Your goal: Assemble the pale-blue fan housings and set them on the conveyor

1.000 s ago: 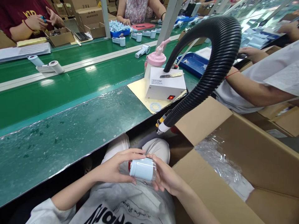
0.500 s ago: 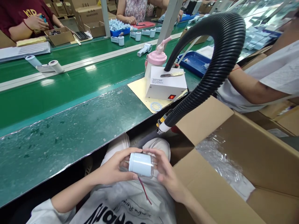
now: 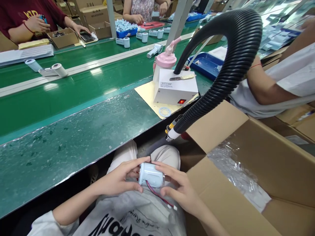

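Note:
Above my lap, a light-blue cylindrical housing lies on its side between my two hands. A clear rim shows at its right end. My left hand is closed round the left end, thumb below and fingers above. My right hand grips the right end, fingertips on top and thumb beneath. Thin red and black wires run out of the housing's side and hang down to a small white connector. The far side of the housing is hidden.
A black corrugated hose arches from a white box to a nozzle ahead of my hands. An open carton with clear plastic stands at right. The green bench edge runs ahead; co-workers sit across and at right.
The housing has turned about its length, bringing the wire exit and a ridge into view. My right fingers have closed onto it. Across the bench, a co-worker's hand has reached toward a dark tray.

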Demonstrator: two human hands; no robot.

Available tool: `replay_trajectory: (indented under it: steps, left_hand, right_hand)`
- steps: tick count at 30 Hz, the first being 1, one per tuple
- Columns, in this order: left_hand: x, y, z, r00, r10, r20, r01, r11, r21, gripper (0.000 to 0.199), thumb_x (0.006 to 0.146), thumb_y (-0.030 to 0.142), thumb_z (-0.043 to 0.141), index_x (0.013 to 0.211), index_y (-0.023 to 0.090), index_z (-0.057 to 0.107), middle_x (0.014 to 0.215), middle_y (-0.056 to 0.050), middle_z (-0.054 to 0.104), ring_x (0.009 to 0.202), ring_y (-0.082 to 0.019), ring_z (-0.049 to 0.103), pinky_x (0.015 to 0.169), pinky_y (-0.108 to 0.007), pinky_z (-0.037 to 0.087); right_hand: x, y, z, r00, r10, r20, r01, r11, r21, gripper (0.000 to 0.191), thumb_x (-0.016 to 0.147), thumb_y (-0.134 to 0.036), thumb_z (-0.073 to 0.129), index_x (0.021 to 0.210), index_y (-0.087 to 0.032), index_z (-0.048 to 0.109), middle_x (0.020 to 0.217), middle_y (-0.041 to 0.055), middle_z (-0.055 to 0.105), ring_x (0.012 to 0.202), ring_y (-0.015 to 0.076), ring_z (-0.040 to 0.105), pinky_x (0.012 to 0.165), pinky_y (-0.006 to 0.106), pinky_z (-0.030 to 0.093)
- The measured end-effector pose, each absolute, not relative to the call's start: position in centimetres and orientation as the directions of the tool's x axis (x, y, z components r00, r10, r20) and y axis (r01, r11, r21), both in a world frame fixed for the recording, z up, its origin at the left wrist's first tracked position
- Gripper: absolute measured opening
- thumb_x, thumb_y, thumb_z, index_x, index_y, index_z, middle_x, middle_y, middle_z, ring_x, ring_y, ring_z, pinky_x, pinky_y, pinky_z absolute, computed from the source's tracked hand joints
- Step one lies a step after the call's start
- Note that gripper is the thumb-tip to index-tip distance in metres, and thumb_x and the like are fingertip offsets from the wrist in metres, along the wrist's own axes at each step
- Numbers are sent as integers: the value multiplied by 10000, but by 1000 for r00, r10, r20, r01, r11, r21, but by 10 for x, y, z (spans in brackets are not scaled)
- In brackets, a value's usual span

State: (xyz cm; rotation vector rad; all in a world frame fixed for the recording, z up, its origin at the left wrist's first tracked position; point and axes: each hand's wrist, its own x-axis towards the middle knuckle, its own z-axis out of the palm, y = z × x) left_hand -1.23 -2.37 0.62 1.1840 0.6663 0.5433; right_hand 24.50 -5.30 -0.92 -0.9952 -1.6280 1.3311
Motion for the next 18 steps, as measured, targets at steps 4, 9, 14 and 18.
replay_trajectory:
  steps: [4,9,14,18]
  left_hand:
    - [-11,-27,-1,710,668,-223,-56,370,927,812,814,253,841,1530,327,465,1478,-128,583,1151,-263,695,992,-404,578]
    - [-7,-29,-2,682,701,-211,-46,329,943,789,826,263,828,1523,366,473,1553,-120,518,1101,-253,716,915,-375,619]
    - [-9,-22,8,705,709,4,20,-26,999,748,812,309,842,1477,431,522,1569,-74,521,1421,-336,512,1116,-465,509]
    - [-13,-20,15,735,677,-33,71,-29,997,819,829,383,819,1547,389,426,1602,-116,466,1448,-346,478,1080,-450,539]
  right_hand:
    - [246,-51,-11,-397,903,166,171,251,-953,474,853,-388,835,1310,-363,713,1376,91,688,1224,319,688,1037,446,585]
    - [245,-50,-12,-410,890,198,160,284,-945,481,887,-250,801,1341,-362,689,1411,77,659,1277,300,650,1016,396,602]
    - [245,-57,-9,-336,901,273,99,322,-941,699,791,-379,888,1426,-383,597,1364,72,700,1248,293,675,1070,424,566]
    - [243,-62,-3,-302,898,321,115,369,-922,612,835,-353,858,1390,-373,600,1325,71,717,1237,276,681,1063,409,574]
